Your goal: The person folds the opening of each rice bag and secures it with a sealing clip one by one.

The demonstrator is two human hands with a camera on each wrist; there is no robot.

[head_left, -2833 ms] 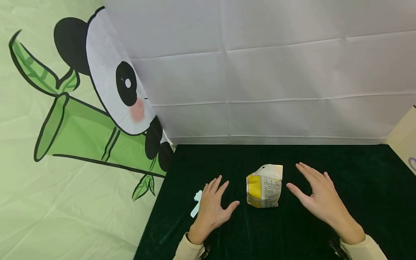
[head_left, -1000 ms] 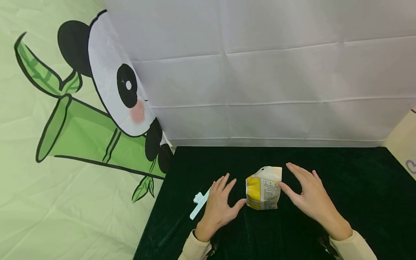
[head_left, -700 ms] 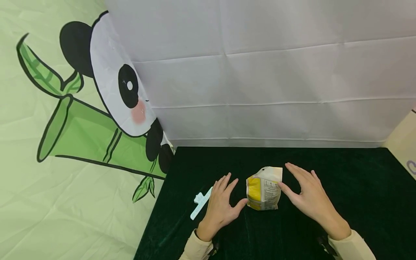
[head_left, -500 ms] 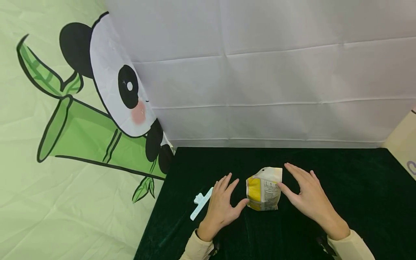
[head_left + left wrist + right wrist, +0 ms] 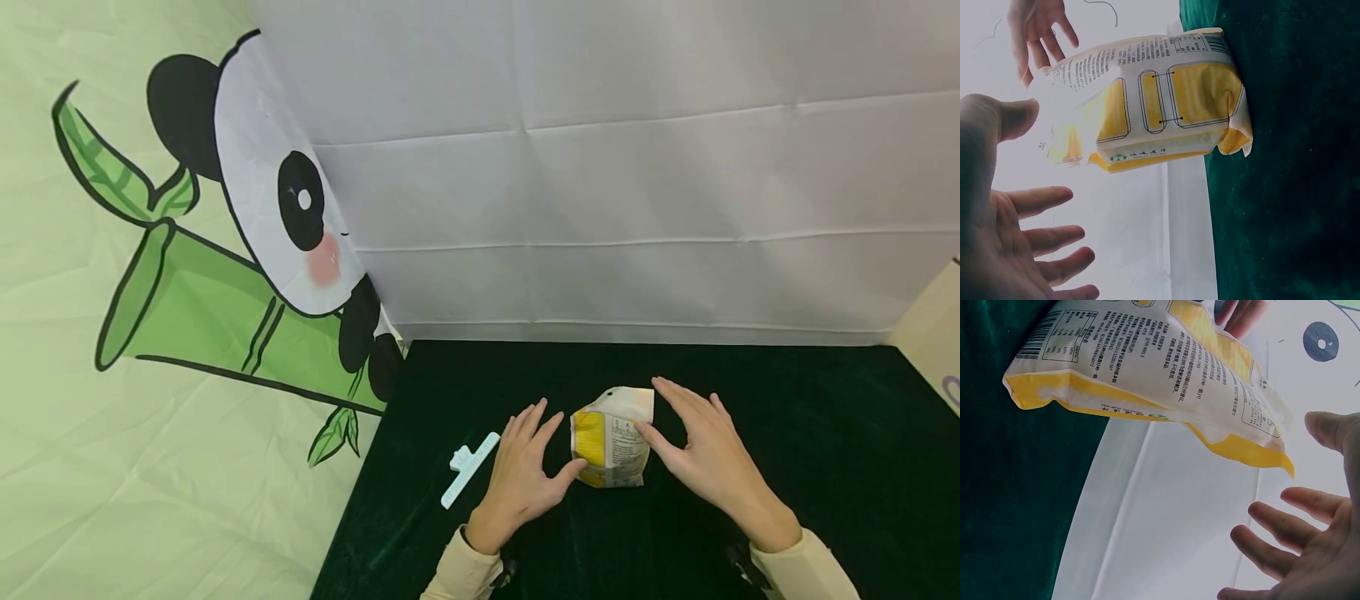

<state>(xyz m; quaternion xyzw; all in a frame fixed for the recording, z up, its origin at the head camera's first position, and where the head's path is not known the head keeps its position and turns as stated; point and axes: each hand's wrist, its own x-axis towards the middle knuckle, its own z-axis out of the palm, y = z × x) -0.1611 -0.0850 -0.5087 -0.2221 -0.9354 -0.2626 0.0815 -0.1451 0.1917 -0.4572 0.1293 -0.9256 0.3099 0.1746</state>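
A white and yellow printed food pouch (image 5: 611,442) stands upright on the dark green cloth between the two hands. At its left is my left hand (image 5: 521,479), fingers spread; its thumb overlaps the pouch's lower left edge in the head view. On the other side my right hand (image 5: 712,458) has its fingers extended, and its thumb overlaps the pouch's right edge there. Both wrist views show gaps between the thumbs and the pouch (image 5: 1154,100), whose barcode and small print face the right wrist camera. Beside the left hand lies a pale blue bag clip (image 5: 470,471).
Dark green cloth (image 5: 825,458) covers the table, with a white fabric backdrop (image 5: 637,183) behind it. A green panda-print sheet (image 5: 202,275) hangs at the left. At the right edge stands a cream-coloured panel (image 5: 933,333).
Both hands have moved inward toward the pouch, the left one rightward and the right one leftward. More of the blue clip shows now. The pouch stays in place.
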